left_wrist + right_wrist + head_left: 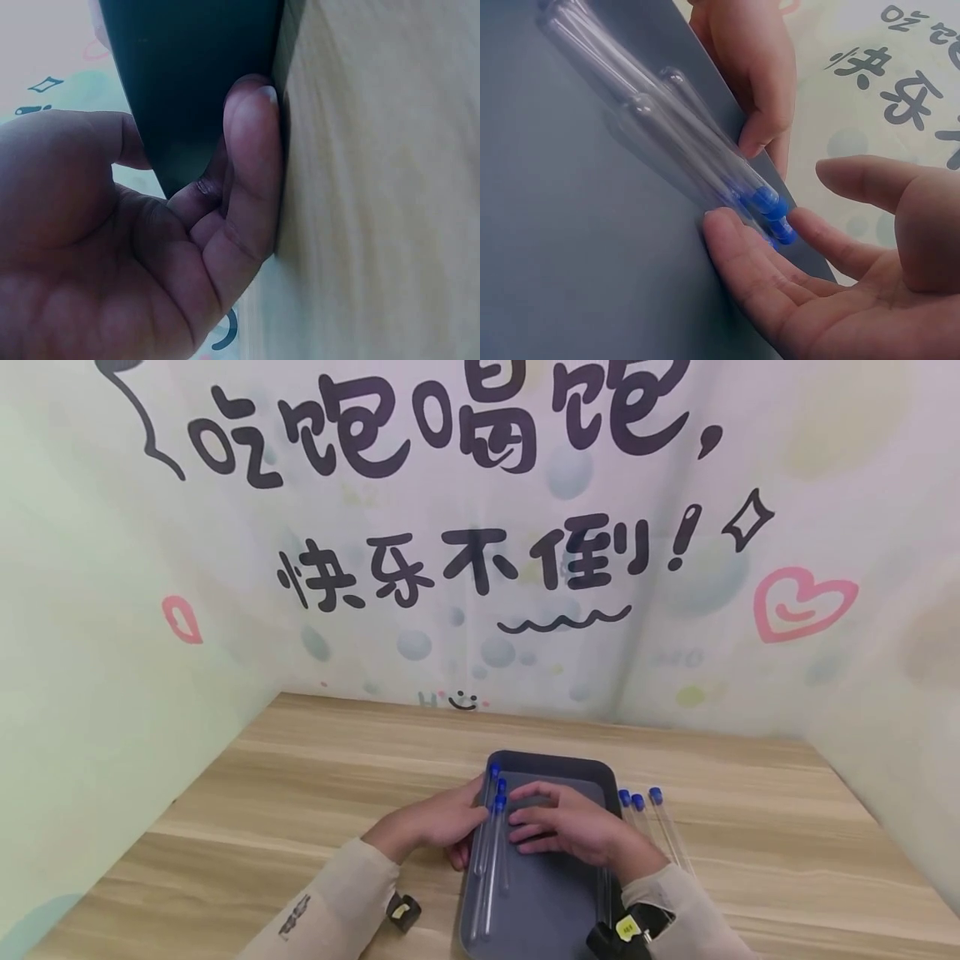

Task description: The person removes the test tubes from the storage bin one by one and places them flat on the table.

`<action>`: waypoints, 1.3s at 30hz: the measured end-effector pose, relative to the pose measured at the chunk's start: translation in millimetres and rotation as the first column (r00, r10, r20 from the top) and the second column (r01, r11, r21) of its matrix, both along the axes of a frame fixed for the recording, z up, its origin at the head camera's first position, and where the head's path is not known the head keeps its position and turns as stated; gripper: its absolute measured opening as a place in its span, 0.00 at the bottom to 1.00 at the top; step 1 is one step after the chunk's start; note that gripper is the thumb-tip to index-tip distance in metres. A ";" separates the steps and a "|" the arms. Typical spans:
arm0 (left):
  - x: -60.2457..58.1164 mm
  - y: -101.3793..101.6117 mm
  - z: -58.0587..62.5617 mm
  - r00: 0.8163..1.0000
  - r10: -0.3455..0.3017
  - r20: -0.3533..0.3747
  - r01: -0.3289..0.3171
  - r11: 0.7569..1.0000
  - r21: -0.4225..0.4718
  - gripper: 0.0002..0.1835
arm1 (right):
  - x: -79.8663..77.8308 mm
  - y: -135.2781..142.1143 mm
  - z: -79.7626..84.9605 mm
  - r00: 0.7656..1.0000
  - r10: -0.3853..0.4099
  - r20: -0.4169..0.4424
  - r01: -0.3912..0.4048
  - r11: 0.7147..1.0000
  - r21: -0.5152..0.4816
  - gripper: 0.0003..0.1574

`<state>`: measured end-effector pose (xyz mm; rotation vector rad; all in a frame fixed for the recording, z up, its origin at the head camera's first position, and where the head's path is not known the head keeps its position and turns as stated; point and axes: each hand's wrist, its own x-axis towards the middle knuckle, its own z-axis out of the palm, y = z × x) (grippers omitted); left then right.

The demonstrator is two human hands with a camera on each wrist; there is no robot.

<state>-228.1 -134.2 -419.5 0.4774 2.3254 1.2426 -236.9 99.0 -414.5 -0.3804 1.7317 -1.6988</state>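
Observation:
A dark grey tray [551, 764] lies on the table. Along its left side rest several clear test tubes [491, 893] with blue caps [769, 201], caps toward the far end. My left hand [446, 818] grips the tray's left edge, thumb at the rim and fingers curled against the outer wall; in the left wrist view that hand [172, 232] hugs the dark side of the tray. Over the tray, my right hand [566, 822] spreads its bent fingers beside the blue caps. In the right wrist view its fingertips [724, 225] are right at the caps, with the thumb held apart.
Three more blue-capped tubes [667, 822] lie on the wooden table [337, 752] to the right of the tray, partly behind my right forearm. A printed cloth wall [420, 643] stands behind the table and at both sides.

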 end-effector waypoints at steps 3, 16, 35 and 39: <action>0.3 -0.3 -0.9 1.000 0.004 0.001 -0.004 1.000 0.002 0.34 | 0.4 -0.6 0.1 1.000 0.010 0.006 -0.010 1.000 -0.005 0.31; -0.3 1.6 -1.6 1.000 -0.006 -0.012 0.006 1.000 0.008 0.32 | 2.3 -0.8 -0.9 1.000 0.019 0.007 -0.018 1.000 -0.025 0.30; 2.6 2.8 -5.0 1.000 0.003 0.001 -0.003 0.999 0.039 0.28 | 3.5 -1.7 -4.0 0.999 0.027 0.030 -0.026 0.998 -0.051 0.33; 2.4 2.4 -2.4 1.000 0.001 -0.005 -0.001 0.999 0.040 0.28 | 3.2 -1.6 -2.2 0.999 0.021 0.028 -0.020 0.998 -0.061 0.35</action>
